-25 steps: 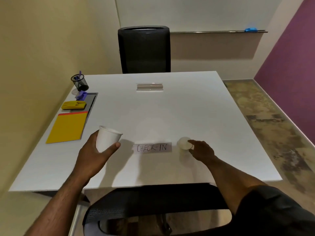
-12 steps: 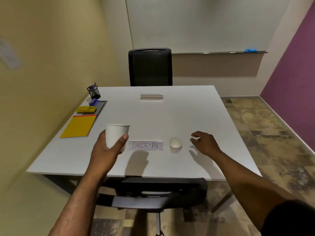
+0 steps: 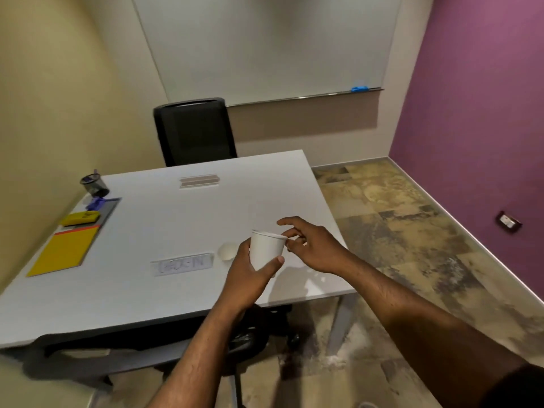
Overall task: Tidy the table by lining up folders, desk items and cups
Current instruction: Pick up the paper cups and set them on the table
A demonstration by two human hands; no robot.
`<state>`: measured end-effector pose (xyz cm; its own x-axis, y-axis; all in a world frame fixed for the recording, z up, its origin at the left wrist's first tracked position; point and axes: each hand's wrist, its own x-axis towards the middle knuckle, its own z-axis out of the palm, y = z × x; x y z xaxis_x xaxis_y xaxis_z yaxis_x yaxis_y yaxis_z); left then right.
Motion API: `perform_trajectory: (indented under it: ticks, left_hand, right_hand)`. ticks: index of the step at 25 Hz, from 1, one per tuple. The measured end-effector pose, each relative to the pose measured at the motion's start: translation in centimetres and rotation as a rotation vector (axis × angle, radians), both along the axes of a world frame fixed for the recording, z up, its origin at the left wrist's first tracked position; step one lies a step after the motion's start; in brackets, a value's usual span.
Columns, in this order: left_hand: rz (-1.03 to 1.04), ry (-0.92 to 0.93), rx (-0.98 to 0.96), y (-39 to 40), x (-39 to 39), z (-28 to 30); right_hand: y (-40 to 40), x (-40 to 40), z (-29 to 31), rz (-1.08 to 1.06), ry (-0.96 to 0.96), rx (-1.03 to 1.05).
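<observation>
The left hand (image 3: 247, 278), still clasping the paper cup (image 3: 266, 250), has carried it rightward past the sign (image 3: 183, 264) to the loosely spread, empty right hand (image 3: 312, 248), indicating a probable handover.

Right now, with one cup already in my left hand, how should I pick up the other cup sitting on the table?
Take the small cup by its side wall just under the rim, coming from above and the right with your free right hand. It appears upright with its mouth open, beside the sign.
</observation>
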<state>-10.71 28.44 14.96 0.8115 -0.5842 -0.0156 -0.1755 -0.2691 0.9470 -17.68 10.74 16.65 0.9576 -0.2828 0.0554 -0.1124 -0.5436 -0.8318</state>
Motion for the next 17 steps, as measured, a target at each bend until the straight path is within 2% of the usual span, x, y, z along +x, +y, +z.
perform_trajectory:
  ticks: [3, 7, 11, 17]
  left_hand:
    - [-0.044, 0.034, 0.02, -8.4, -2.3, -1.8]
    - [-0.102, 0.093, 0.037, -20.2, -5.8, -4.6]
    - [-0.178, 0.133, 0.14, -30.5, -8.7, -6.8]
    - [-0.218, 0.122, 0.252, -41.1, -7.9, -8.0]
  right_hand:
    - [-6.8, -3.5, -1.0, -0.011, 0.024, -0.087]
    - [-19.0, -8.5, -3.5, -0.057, 0.078, -0.078]
    - [-28.8, -12.6, -5.4, -0.099, 0.129, -0.13]
    - [-39.4, -12.3, -7.1, -0.149, 0.146, -0.194]
